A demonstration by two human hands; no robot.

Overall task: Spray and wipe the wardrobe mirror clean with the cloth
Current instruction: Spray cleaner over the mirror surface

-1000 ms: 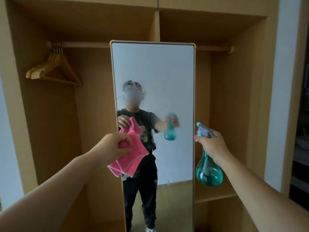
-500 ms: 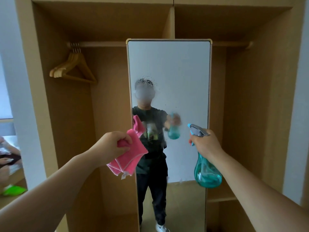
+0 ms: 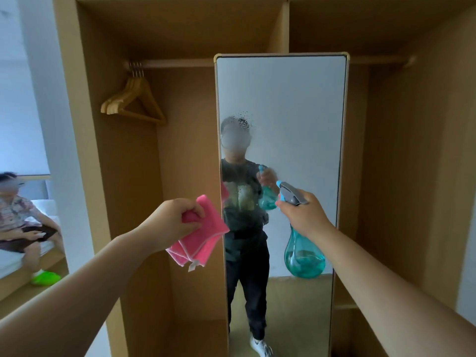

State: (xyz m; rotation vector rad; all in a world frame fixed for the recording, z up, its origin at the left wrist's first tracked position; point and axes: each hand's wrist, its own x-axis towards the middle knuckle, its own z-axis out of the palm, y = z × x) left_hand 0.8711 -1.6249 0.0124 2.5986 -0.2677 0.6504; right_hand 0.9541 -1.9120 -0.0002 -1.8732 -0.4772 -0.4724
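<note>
Right, current state: mirror (image 3: 296, 112) stands upright inside the open wardrobe (image 3: 195, 27), running 12 to 6 just right of frame centre, gold-trimmed frame.

Left hand (image 3: 170, 222) at 8 o'clock from centre, fingers and thumb curled round a folded pink cloth (image 3: 203, 238). Cloth hangs below the fist; a small white tag dangles at its 6 o'clock corner. Its 3 o'clock corner overlaps the mirror's left edge in view; can't tell if it touches the glass.

Right hand (image 3: 304, 215) at 4 o'clock from centre, wrapped round the neck of a teal spray bottle (image 3: 304, 261). Grey head with blue nozzle tip points toward 10 o'clock, at the glass. Bulb hangs at 6 o'clock under the hand, partly filled with liquid. Trigger finger position not clear.

Glass has a droplet patch (image 3: 243, 119) at 12 o'clock from the nozzle and a misted smear across the reflected torso.

Wooden hangers (image 3: 134, 99) on the rail (image 3: 175, 63), 10 o'clock from centre. Seated person (image 3: 18, 217) at the 9 o'clock frame edge, something green (image 3: 46, 277) at their 6 o'clock.
</note>
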